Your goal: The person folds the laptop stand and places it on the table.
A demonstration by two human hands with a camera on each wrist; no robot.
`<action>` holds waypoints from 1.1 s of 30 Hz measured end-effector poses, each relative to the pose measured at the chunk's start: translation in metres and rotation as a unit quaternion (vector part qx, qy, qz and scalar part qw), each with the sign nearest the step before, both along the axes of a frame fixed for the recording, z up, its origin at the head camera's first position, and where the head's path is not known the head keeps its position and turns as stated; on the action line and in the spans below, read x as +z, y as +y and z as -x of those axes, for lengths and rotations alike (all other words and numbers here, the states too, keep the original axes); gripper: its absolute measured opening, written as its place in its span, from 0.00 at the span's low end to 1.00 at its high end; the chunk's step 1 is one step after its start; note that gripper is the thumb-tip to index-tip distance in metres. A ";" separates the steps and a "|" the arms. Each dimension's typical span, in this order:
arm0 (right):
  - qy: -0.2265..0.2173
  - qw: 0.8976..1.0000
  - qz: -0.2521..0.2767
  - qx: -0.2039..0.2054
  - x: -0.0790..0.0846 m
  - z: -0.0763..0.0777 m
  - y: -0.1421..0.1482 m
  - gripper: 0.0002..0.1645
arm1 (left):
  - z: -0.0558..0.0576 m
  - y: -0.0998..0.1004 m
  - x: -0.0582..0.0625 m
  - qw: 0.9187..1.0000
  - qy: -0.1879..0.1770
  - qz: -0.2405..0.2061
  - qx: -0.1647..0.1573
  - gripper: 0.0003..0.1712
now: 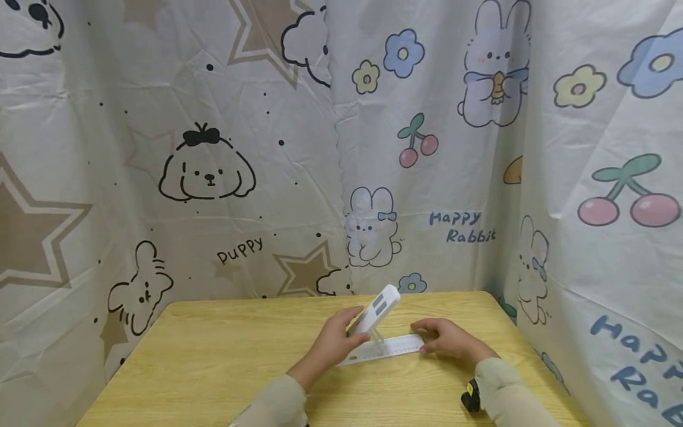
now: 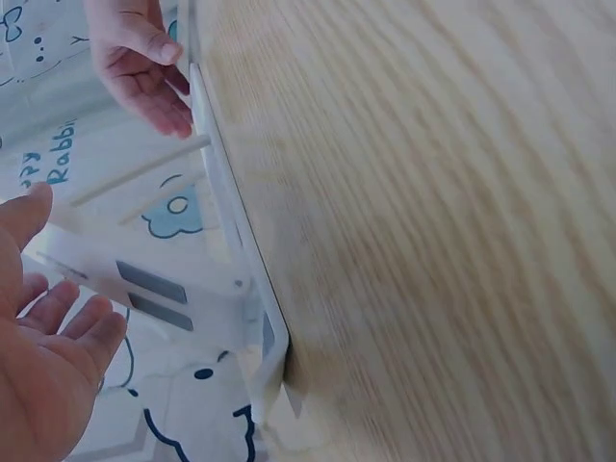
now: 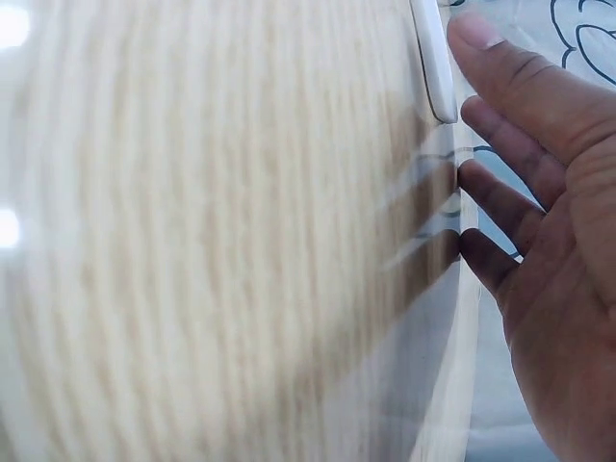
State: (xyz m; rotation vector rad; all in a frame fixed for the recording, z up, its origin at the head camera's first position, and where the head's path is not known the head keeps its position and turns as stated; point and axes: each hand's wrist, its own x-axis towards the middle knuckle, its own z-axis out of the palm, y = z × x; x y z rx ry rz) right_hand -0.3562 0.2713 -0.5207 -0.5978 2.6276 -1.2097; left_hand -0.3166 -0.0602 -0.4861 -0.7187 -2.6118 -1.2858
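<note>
A white hinged device stands on the table, its kind not clear. Its flat base (image 1: 392, 346) carries ruler-like marks along the front edge. From it a white panel (image 1: 380, 308) with two grey rectangles rises at a tilt, and thin struts (image 2: 144, 169) prop it. My left hand (image 1: 333, 338) is beside the panel, with thumb and fingers spread; in the left wrist view the fingers look relaxed, contact unclear. At the base's right end is my right hand (image 1: 450, 339), thumb and fingers apart; in the right wrist view its fingertips (image 3: 474, 245) are down at the table surface.
The yellow wood-grain table (image 1: 229, 338) reaches back to a patterned curtain (image 1: 299, 178), which also hangs along the sides. A black wrist device (image 1: 471, 396) sits at the right sleeve (image 1: 509, 391).
</note>
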 end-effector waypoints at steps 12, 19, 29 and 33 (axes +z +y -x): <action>0.028 1.000 -0.011 -0.006 -0.009 0.001 0.002 0.29 | 0.001 0.014 0.003 1.000 0.007 0.001 0.010 0.35; 0.052 0.999 -0.005 0.000 -0.012 0.003 0.004 0.24 | 0.001 0.016 0.004 1.000 -0.006 -0.002 0.014 0.35; 0.055 0.998 -0.035 -0.026 -0.015 -0.001 0.002 0.22 | 0.008 0.012 0.006 1.000 -0.003 -0.008 -0.003 0.33; 0.062 0.996 -0.049 -0.028 -0.013 -0.006 -0.002 0.22 | 0.012 0.006 0.007 1.000 -0.005 -0.002 -0.022 0.33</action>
